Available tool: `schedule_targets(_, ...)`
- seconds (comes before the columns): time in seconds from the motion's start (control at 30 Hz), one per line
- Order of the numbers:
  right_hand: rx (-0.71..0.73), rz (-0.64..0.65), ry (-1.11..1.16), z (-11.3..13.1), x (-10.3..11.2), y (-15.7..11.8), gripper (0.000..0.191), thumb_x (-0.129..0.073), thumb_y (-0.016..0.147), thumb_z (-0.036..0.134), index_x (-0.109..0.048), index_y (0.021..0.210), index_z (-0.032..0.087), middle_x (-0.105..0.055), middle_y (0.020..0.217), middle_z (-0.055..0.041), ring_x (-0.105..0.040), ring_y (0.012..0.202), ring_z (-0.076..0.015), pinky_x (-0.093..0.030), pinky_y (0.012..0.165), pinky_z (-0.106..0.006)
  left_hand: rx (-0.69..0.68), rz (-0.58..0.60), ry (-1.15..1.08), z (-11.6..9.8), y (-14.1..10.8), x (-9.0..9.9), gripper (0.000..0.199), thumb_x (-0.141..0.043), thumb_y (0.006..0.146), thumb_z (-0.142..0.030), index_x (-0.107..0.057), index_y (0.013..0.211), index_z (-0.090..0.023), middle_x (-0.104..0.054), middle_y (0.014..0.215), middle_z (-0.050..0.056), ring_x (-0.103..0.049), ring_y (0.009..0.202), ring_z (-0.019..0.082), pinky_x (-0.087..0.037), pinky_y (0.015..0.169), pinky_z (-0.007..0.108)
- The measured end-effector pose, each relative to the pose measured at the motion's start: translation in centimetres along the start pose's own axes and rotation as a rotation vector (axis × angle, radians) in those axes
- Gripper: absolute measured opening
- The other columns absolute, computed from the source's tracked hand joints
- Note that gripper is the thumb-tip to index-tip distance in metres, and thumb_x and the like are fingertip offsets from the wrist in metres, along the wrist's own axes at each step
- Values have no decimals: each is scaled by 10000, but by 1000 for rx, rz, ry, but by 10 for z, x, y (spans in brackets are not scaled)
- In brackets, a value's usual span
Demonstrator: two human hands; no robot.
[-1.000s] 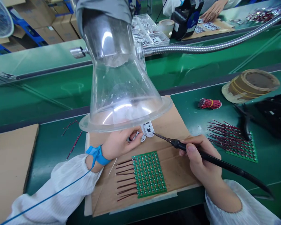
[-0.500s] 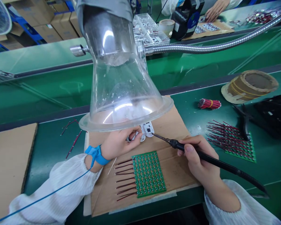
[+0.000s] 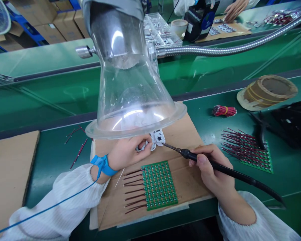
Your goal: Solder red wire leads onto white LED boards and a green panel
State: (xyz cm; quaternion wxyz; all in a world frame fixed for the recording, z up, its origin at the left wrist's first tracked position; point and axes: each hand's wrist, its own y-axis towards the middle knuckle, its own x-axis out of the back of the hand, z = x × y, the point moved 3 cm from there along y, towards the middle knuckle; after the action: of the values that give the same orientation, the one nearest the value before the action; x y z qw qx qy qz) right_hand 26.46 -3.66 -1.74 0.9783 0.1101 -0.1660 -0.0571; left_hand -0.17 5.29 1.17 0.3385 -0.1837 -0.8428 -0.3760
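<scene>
My right hand [image 3: 214, 170] is wrapped round the black handle of a soldering iron [image 3: 188, 154], its thin tip pointing left at the edge of the small white circuit boards [image 3: 160, 137]. Whether the tip touches a board I cannot tell. My left hand [image 3: 130, 149], with a blue wrist strap [image 3: 104, 165] at its wrist, is pinched closed at the left side of those boards. What its fingers hold is too small to make out. Nearer to me, a green circuit board panel [image 3: 160, 185] lies on the cardboard [image 3: 188, 134], dark red wires sticking out leftwards.
A clear fume hood [image 3: 132, 90] hangs low over my left hand. On the right lie a bundle of red wires [image 3: 224, 110], another green panel [image 3: 261, 157] covered in wires, cutters [image 3: 260, 132] and a cardboard ring [image 3: 267, 93]. A co-worker's hand [image 3: 235, 10] is across the partition.
Both hands and the soldering iron hold nearly the same place over the boards. Across the partition, the co-worker's hand and sleeve have shifted slightly.
</scene>
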Motion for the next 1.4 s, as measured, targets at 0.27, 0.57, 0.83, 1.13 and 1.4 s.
schedule_targets(0.27,-4,0,18,-3,0,-1,90,-657,1057,313,-700,1087,240,-761,777,4,-736,647,-147,-578,586,-240,4,-9,7,0,0,1,69,-593,1005,-192,-624,946,-210,-540,649,-55,-545,654,141,-476,704,300)
schedule_targets(0.57,-3,-19,33,-2,1,-1,105,-638,1071,326,-694,1090,239,-751,770,7,-728,654,-139,-577,604,-235,6,-10,-4,-1,0,1,57,-607,1001,-166,-619,956,-199,-526,656,-61,-529,650,135,-463,700,293)
schedule_targets(0.83,-1,47,3,-1,-1,2,97,-656,1064,326,-699,1084,241,-762,748,12,-749,645,-143,-584,585,-223,1,11,2,1,-1,0,75,-584,1009,-196,-624,946,-204,-541,654,-56,-539,648,134,-470,695,299)
schedule_targets(1.13,-5,93,-14,-3,-1,1,135,-676,1052,364,-701,1101,241,-771,759,-1,-758,648,-159,-586,571,-235,7,6,14,1,-2,0,68,-575,1003,-190,-625,960,-204,-559,666,-52,-541,645,132,-467,682,300)
schedule_targets(1.4,10,-36,120,9,-1,4,145,-631,1080,370,-691,1079,238,-759,762,5,-725,649,-132,-584,605,-225,122,7,10,6,-11,18,85,-579,1019,-190,-655,982,-185,-661,751,-7,-575,653,126,-477,622,260)
